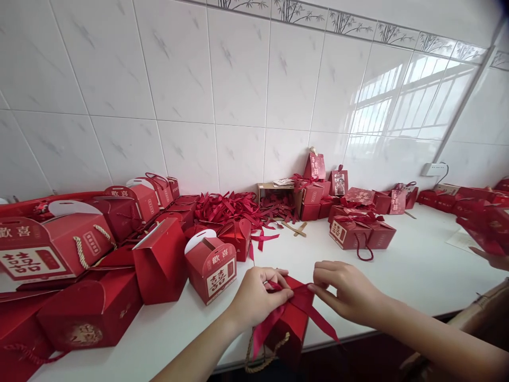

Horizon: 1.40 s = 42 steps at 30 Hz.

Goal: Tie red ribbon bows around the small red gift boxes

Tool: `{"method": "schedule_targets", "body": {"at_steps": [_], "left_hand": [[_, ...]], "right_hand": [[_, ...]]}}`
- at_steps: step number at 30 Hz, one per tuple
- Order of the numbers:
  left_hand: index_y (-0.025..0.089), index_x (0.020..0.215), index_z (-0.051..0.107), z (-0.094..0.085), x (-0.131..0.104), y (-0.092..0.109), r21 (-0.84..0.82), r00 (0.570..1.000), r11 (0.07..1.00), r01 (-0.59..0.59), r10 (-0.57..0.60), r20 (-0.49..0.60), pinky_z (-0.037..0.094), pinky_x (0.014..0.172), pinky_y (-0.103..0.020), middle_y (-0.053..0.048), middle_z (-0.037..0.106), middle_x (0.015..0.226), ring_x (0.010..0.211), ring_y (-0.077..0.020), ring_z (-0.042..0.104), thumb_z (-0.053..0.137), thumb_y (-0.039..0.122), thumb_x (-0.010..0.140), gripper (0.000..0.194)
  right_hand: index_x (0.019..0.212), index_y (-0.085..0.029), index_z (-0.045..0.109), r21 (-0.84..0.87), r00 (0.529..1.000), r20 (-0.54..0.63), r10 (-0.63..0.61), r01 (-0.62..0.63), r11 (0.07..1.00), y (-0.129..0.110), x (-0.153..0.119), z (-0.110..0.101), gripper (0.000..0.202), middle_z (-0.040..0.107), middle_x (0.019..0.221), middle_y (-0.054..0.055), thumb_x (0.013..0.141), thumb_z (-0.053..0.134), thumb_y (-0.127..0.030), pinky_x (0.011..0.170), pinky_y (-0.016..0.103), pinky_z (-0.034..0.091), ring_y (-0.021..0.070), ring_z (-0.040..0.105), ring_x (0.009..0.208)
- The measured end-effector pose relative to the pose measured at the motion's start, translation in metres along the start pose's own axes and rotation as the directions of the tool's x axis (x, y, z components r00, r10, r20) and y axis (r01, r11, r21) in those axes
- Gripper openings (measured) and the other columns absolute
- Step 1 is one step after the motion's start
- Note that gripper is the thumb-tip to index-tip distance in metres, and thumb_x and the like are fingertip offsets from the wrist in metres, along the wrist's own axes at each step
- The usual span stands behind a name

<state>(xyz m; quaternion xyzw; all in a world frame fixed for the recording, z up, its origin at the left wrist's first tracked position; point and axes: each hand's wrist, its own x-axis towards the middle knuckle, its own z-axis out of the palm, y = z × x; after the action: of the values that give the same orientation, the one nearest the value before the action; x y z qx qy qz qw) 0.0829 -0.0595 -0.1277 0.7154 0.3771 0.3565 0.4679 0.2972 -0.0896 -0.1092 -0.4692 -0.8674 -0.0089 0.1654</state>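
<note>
A red gift box (288,331) with a twisted gold cord handle (260,366) is at the table's front edge, between my two hands. Across its top lies a dark red ribbon (304,300) with loose tails hanging down both sides. My left hand (268,292) pinches the ribbon above the box with thumb and fingers. On the other side, my right hand (338,289) has the ribbon between thumb and fingertips. The underside of the box is out of sight.
Many red boxes (91,310) crowd the left side, one small box (212,268) close to my left hand. A ribbon pile (230,209) lies against the tiled wall. Finished-looking boxes (360,231) stand at back right. Another person's hand (491,258) is at the right edge.
</note>
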Motion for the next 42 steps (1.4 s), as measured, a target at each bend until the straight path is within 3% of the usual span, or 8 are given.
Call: {"method": "schedule_targets", "body": {"at_steps": [6,11,18,23,30,34,37,42], "left_hand": [[0.019,0.071,0.062,0.002,0.0,-0.001,0.002,0.999,1.0,-0.027,0.027,-0.028,0.047,0.09,-0.036,-0.008,0.07,0.09,0.111,-0.0263,0.059,0.07,0.026,0.071,0.012],[0.023,0.101,0.05,0.009,-0.007,-0.01,-0.048,0.968,0.982,-0.18,0.169,-0.184,0.039,0.101,-0.041,-0.007,0.061,0.114,0.115,-0.0223,0.054,0.067,0.027,0.076,0.03],[0.026,0.13,0.035,0.005,-0.02,-0.024,-0.306,0.958,0.921,-0.24,0.174,-0.226,0.027,0.11,-0.044,-0.007,0.039,0.143,0.135,-0.0217,0.032,0.044,0.011,0.079,0.054],[0.027,0.13,0.037,0.0,-0.024,-0.032,-0.29,0.936,0.914,-0.283,0.198,-0.292,0.031,0.106,-0.046,-0.006,0.04,0.14,0.132,-0.0236,0.035,0.04,0.01,0.075,0.057],[0.032,0.136,0.029,-0.004,-0.034,-0.046,-0.119,0.944,0.939,-0.322,0.309,-0.117,0.031,0.107,-0.05,-0.002,0.03,0.147,0.136,-0.0253,0.026,0.037,0.008,0.065,0.076],[0.029,0.139,0.024,-0.011,-0.043,-0.047,0.094,0.925,0.931,-0.352,0.361,-0.116,0.034,0.106,-0.05,-0.006,0.027,0.148,0.138,-0.0256,0.023,0.036,0.005,0.07,0.074],[0.025,0.14,0.023,-0.02,-0.047,-0.045,0.317,0.865,0.861,-0.399,0.467,-0.18,0.036,0.105,-0.048,-0.012,0.029,0.145,0.135,-0.0263,0.027,0.039,0.007,0.078,0.066],[0.021,0.132,0.034,-0.04,-0.043,-0.045,0.765,0.632,0.571,-0.298,0.719,-0.29,0.032,0.105,-0.05,-0.015,0.039,0.134,0.128,-0.0297,0.035,0.052,0.009,0.077,0.059]], "right_hand": [[0.089,-0.02,0.054,0.026,0.985,0.041,0.17,-0.171,0.985,-0.014,-0.004,-0.004,0.03,0.063,0.086,0.006,0.096,0.028,-0.032,0.067,0.034,0.047,0.0196,0.059,0.077],[0.141,-0.015,0.027,-0.035,0.999,-0.039,-0.013,0.012,0.999,-0.038,-0.013,-0.005,0.054,0.039,0.143,0.016,0.095,0.036,-0.041,0.1,0.043,0.042,0.0273,0.037,0.13],[0.134,-0.02,0.043,-0.131,0.944,0.096,-0.315,0.326,0.936,-0.058,-0.014,0.0,0.042,0.044,0.14,0.014,0.092,0.041,-0.022,0.101,0.05,0.039,0.0317,0.039,0.127],[0.124,-0.02,0.052,-0.126,0.947,0.091,-0.308,0.318,0.94,-0.055,-0.008,0.012,0.035,0.055,0.127,0.013,0.091,0.043,-0.029,0.097,0.047,0.043,0.0307,0.044,0.123],[0.129,-0.017,0.051,-0.406,0.987,0.139,0.08,-0.017,0.914,0.055,0.039,0.031,0.043,0.05,0.135,0.014,0.088,0.041,-0.012,0.103,0.037,0.038,0.0232,0.043,0.127],[0.133,-0.016,0.048,-0.574,0.846,0.018,0.533,-0.428,0.698,0.124,0.049,0.018,0.052,0.039,0.143,0.021,0.082,0.044,-0.006,0.097,0.064,0.031,0.0398,0.034,0.132],[0.136,-0.01,0.045,-0.587,0.797,-0.039,0.603,-0.506,0.631,0.134,0.053,0.017,0.054,0.023,0.151,0.023,0.082,0.044,-0.008,0.098,0.069,0.022,0.0457,0.017,0.137],[0.136,-0.018,0.044,-0.506,0.873,0.123,0.473,-0.354,0.786,0.099,0.079,0.045,0.05,0.021,0.154,0.013,0.086,0.046,-0.016,0.105,0.056,0.026,0.0332,0.018,0.14]]}}
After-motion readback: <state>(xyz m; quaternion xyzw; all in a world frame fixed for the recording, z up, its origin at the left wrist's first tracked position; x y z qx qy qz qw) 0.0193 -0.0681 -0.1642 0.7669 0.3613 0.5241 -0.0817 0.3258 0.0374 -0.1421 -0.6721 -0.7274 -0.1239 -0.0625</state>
